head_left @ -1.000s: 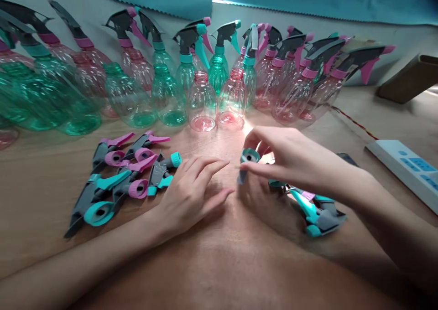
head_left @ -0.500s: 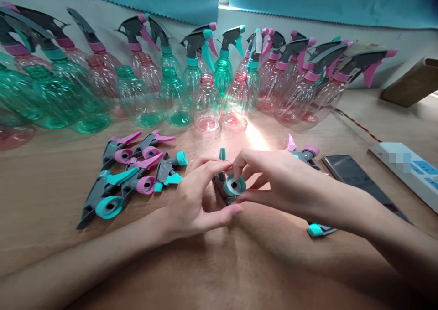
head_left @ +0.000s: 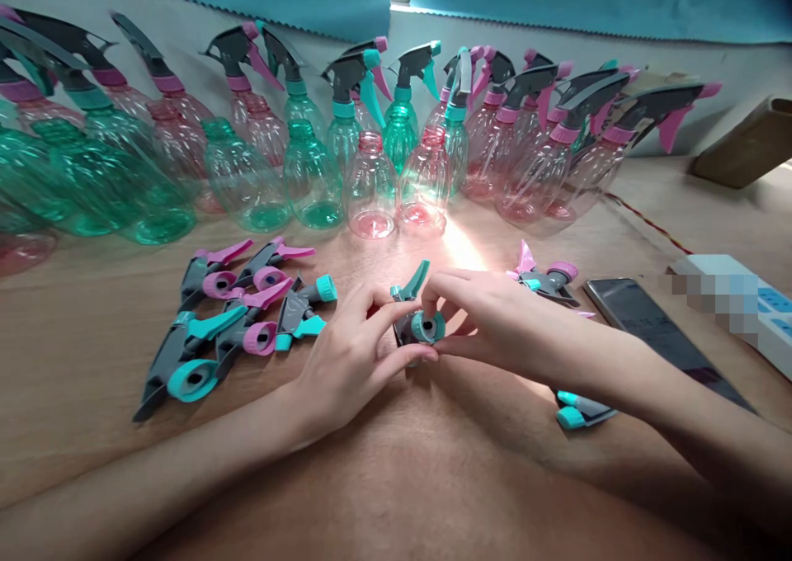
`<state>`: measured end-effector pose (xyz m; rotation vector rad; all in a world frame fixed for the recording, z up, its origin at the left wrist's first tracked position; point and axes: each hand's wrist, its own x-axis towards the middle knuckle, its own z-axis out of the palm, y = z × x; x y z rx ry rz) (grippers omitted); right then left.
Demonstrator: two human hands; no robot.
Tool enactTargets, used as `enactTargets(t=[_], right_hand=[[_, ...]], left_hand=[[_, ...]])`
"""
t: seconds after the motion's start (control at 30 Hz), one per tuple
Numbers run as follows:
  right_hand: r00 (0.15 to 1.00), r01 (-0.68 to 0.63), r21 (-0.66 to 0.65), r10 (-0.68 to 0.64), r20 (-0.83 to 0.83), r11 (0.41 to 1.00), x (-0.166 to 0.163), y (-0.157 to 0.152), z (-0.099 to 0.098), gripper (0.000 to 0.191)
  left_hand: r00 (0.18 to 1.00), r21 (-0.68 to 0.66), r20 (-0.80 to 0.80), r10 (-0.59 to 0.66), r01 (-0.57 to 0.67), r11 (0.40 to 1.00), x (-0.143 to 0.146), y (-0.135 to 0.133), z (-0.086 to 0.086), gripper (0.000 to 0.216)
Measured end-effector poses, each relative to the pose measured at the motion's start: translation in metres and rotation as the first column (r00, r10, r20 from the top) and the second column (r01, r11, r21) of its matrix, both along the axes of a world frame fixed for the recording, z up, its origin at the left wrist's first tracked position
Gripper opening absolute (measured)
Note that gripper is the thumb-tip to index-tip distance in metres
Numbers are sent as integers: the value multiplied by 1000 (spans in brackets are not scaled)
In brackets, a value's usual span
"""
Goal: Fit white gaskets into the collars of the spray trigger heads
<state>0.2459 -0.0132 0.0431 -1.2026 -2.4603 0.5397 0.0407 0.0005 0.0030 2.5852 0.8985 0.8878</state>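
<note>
At a wooden tabletop (head_left: pixel 92 322), the left hand (head_left: pixel 346 355) clamped its fingers on a grey-and-teal spray head (head_left: pixel 405 331); the right hand (head_left: pixel 483 309) finger-pinched its collar (head_left: pixel 426 335).

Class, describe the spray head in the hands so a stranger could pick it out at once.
On the wooden table, in front of the bottles, the left hand and right hand almost meet. Between them is a grey spray head with turquoise trigger and collar; unlike the loose spray heads lying nearby, it alone is held.
</note>
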Motion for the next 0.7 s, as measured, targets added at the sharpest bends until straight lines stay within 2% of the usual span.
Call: enactTargets(t=[0.1,0.3,0.53,0.7], right_hand=[[999,30,5,-30,10,1000,0,1,0,22],[998,53,-75,-55,-28,996,0,-1,6,15],[996,82,-123,-84,-17,989,-6,-9,15,14],[995,88,-228,-97,-26,970,-7,-11,21,19]], left_hand=[[997,-105,-7,-73,72,992,0,0,-1,34],[992,-112,18,-125,126,986,0,3,-2,38],[997,-102,37,-66,70,992,-2,3,-2,32],[997,-109,28,-67,70,992,-3,2,-3,40]])
